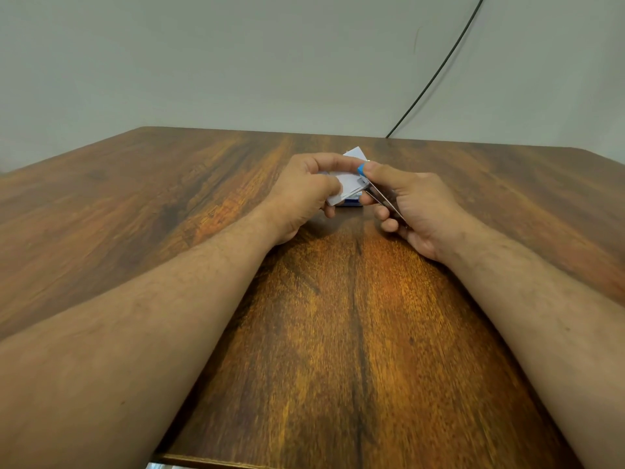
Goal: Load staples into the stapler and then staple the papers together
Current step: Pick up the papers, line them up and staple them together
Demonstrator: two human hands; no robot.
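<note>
My left hand [306,194] grips a small stack of white papers [348,182] above the wooden table [338,333]. My right hand [411,206] holds a small stapler [370,187] with a blue tip and a metal body. The stapler's front end sits over the right edge of the papers, with my thumb on the blue tip. Just below the papers, a small blue staple box [351,203] rests on the table, mostly hidden. Both hands are close together at the table's middle.
A black cable [436,74] runs down the pale wall to the table's far edge at the right. The table's near edge is at the bottom of the view, with both forearms stretched across the wood.
</note>
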